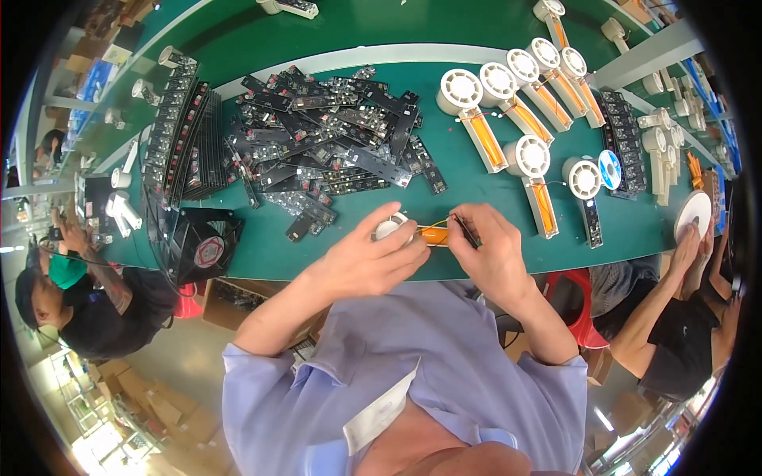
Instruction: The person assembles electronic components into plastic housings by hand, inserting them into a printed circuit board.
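At the near edge of the green table, my left hand [377, 258] is wrapped around the round head of a white handheld fan housing [391, 228]. Its handle points right and shows an orange inside [433, 236]. My right hand [490, 246] pinches a small black circuit board [467, 228] at the handle's far end, mostly covered by the fingers. A thin yellow wire runs between the fan head and the board. Beyond my hands lies a big heap of loose black circuit boards [333, 135].
Several white fan housings with orange handles [485, 141] lie to the right, near one with a black board [591, 218] and a blue-white roll [609, 169]. Stacked boards [178, 143] and a black cooling fan [202, 244] stand left. Co-workers sit at both sides, one holding a white disc [693, 213].
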Motion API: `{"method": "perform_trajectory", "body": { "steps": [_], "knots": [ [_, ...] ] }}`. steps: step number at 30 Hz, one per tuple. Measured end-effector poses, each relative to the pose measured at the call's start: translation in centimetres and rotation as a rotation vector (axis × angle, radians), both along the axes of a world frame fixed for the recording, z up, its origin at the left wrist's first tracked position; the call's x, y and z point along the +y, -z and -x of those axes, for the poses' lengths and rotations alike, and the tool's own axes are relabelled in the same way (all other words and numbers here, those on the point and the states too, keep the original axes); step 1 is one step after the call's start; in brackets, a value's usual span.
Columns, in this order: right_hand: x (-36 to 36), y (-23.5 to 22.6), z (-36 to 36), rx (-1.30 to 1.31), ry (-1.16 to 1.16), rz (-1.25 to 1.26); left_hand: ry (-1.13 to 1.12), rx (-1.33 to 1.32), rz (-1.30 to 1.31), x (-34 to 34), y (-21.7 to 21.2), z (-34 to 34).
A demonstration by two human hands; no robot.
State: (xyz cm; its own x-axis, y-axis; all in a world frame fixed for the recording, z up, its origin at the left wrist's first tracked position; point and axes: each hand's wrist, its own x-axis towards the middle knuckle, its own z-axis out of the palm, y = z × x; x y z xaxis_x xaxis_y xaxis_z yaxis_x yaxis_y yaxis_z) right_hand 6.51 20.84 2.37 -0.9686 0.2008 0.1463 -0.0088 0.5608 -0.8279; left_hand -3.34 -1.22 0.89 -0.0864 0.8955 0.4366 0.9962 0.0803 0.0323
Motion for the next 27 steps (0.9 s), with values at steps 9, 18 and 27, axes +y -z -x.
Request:
{"method": "perform_trajectory", "body": {
  "steps": [9, 18, 27],
  "knots": [
    [0.0, 0.1, -0.1, -0.003, 0.022, 0.031, 0.152, 0.088, 0.043, 1.0, -0.6, 1.0],
    [-0.5, 0.6, -0.9, 0.093, -0.004, -0.064, -0.341, -0.380, -0.327, 3.2, 1.2, -2.2],
    [-1.7, 1.1, -1.9, 0.258, 0.019, -0.155, -0.442, -0.367, -0.395, 3.9, 1.1, -2.9]
  ]
}}
